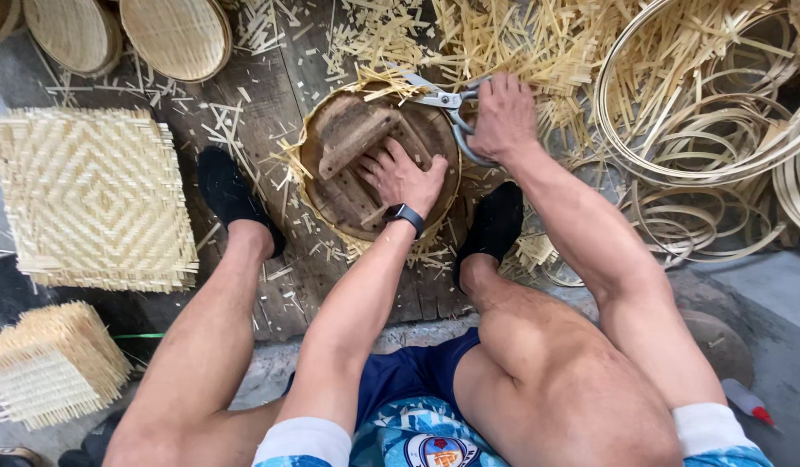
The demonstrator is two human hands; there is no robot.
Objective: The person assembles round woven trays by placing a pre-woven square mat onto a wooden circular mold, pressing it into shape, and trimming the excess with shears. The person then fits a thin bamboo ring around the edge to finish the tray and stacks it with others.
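Observation:
My left hand (402, 175) presses flat on a round wooden mould (348, 195) that lies on a woven bamboo mat, whose frayed strip ends (289, 164) stick out around the rim. A wooden handle block (352, 130) is fixed on top of the mould, just left of my fingers. My right hand (503, 117) grips the handles of large metal shears (443, 99), whose blades point left along the mould's far edge among the strips. A dark watch (406, 216) is on my left wrist.
A square woven mat (93, 199) and a stack of mats (50, 363) lie at left. Round woven baskets (175, 35) sit top left. Bamboo hoops (702, 130) pile at right. Cut strips (503, 35) litter the wooden boards. My black-socked feet (231, 195) flank the mould.

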